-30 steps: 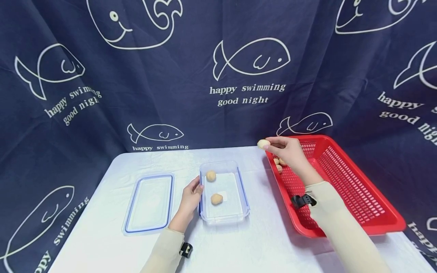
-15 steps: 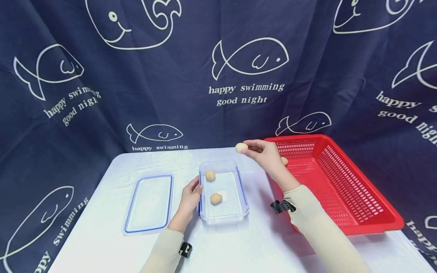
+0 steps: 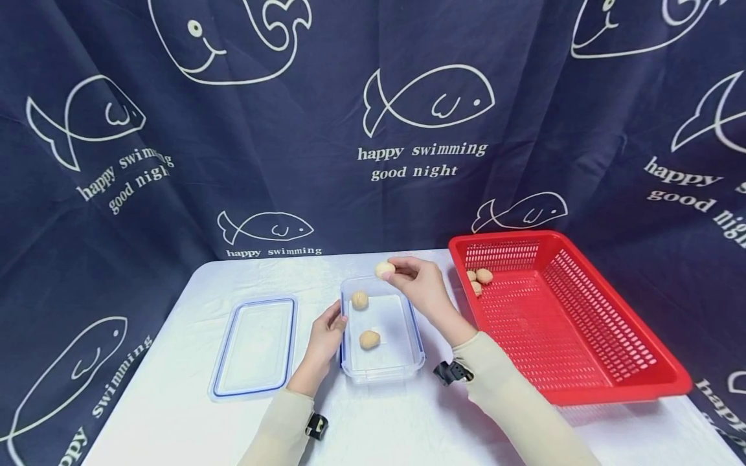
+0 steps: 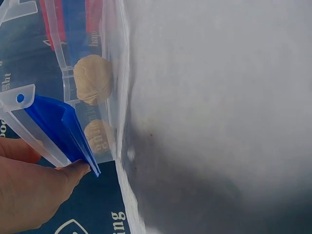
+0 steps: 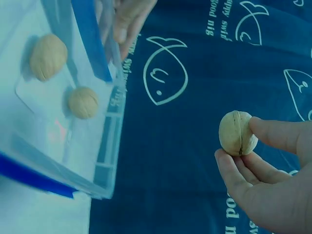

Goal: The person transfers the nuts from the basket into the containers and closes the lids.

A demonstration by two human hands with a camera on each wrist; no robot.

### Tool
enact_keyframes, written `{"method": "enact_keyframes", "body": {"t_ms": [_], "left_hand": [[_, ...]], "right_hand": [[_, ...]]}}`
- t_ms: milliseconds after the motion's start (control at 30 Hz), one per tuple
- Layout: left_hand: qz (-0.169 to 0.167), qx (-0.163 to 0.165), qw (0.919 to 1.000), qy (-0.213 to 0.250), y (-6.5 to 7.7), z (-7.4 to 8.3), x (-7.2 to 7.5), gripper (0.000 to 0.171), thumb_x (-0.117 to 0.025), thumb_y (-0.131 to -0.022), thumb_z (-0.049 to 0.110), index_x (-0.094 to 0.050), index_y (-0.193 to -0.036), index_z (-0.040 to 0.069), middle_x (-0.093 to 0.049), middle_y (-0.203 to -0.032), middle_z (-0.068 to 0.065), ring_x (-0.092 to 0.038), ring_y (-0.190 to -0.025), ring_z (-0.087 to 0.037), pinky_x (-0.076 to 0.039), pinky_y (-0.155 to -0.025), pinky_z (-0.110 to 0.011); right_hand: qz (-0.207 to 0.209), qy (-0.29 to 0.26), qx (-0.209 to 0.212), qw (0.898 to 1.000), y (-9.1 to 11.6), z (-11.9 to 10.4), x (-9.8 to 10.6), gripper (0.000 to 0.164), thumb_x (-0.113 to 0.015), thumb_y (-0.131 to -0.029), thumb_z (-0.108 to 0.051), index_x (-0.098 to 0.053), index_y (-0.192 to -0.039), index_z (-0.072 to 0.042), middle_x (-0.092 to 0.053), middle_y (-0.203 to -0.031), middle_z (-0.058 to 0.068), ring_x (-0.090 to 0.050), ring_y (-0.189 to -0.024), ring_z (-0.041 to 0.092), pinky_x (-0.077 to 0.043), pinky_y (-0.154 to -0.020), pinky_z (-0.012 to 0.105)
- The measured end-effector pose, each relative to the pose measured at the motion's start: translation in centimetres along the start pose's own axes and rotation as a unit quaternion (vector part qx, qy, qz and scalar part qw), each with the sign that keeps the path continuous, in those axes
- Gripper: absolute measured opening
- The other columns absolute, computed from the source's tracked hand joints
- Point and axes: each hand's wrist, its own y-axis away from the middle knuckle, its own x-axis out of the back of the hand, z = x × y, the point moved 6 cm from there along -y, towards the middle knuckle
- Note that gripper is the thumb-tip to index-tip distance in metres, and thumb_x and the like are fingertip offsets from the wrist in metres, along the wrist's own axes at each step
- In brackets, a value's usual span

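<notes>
A walnut [image 3: 384,270] is pinched between the thumb and fingertips of my right hand [image 3: 421,285], above the far end of a clear plastic food container [image 3: 383,373]. In the right wrist view the held walnut [image 5: 237,133] shows its seam. My left hand [image 3: 324,336] grips the container's left wall near a blue side clip [image 4: 61,127], thumb at the rim. Two walnuts lie apart inside the container, one walnut [image 3: 359,299] towards the back and another walnut [image 3: 370,340] nearer the middle.
A red perforated plastic basket [image 3: 559,304] stands at the right, with several walnuts [image 3: 484,276] in its far left corner. Left of the container lies its clear lid [image 3: 254,347] with a blue seal. A dark blue fish-print curtain [image 3: 326,162] hangs behind the white table [image 3: 169,401].
My right hand has carried the walnut leftward from over the red basket's edge to above the container's far end, slightly lower. The left hand and the container have stayed in place.
</notes>
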Motion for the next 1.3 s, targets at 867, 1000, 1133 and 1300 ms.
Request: {"method": "enact_keyframes", "body": {"t_ms": [867, 1000, 1133, 1300], "left_hand": [[0.003, -0.002, 0.9999, -0.01, 0.0, 0.1, -0.1, 0.047, -0.046, -0.1, 0.006, -0.034, -0.145, -0.006, -0.039, -0.145, -0.027, -0.037, -0.135, -0.04, -0.032, -0.113, -0.047], [0.003, -0.003, 1.0, -0.006, 0.0, 0.1, -0.1, 0.047, -0.046, -0.1, 0.005, -0.034, -0.144, -0.006, -0.039, -0.145, -0.027, -0.037, -0.135, -0.039, -0.032, -0.114, -0.047], [0.005, -0.005, 1.0, -0.006, 0.0, 0.1, -0.1, 0.047, -0.046, -0.1, 0.005, -0.034, -0.144, -0.006, -0.039, -0.145, -0.028, -0.037, -0.134, -0.04, -0.032, -0.114, -0.047], [0.007, -0.008, 0.9999, -0.011, -0.1, 0.0, -0.1, 0.047, -0.045, -0.1, 0.004, -0.034, -0.144, -0.007, -0.038, -0.145, -0.028, -0.037, -0.134, -0.04, -0.032, -0.113, -0.048]], "right_hand": [[-0.011, 0.025, -0.055, 0.998, 2.7, 8.4, -6.5, 0.024, -0.074, -0.079, 0.0, -0.069, -0.101, 0.008, -0.071, -0.089, 0.016, -0.068, -0.08, 0.024, -0.059, -0.071, 0.027], [-0.013, 0.02, -0.055, 0.998, 2.9, 9.0, -6.7, 0.023, -0.073, -0.08, 0.001, -0.069, -0.101, 0.009, -0.07, -0.09, 0.018, -0.068, -0.081, 0.025, -0.059, -0.072, 0.029], [-0.018, 0.014, -0.052, 0.998, 2.9, 9.2, -7.0, 0.023, -0.073, -0.08, 0.001, -0.069, -0.102, 0.009, -0.07, -0.09, 0.018, -0.068, -0.081, 0.026, -0.059, -0.072, 0.029], [-0.021, 0.014, -0.049, 0.998, 2.8, 9.1, -7.1, 0.023, -0.075, -0.08, 0.0, -0.069, -0.1, 0.009, -0.07, -0.089, 0.018, -0.068, -0.08, 0.026, -0.06, -0.072, 0.029]]}}
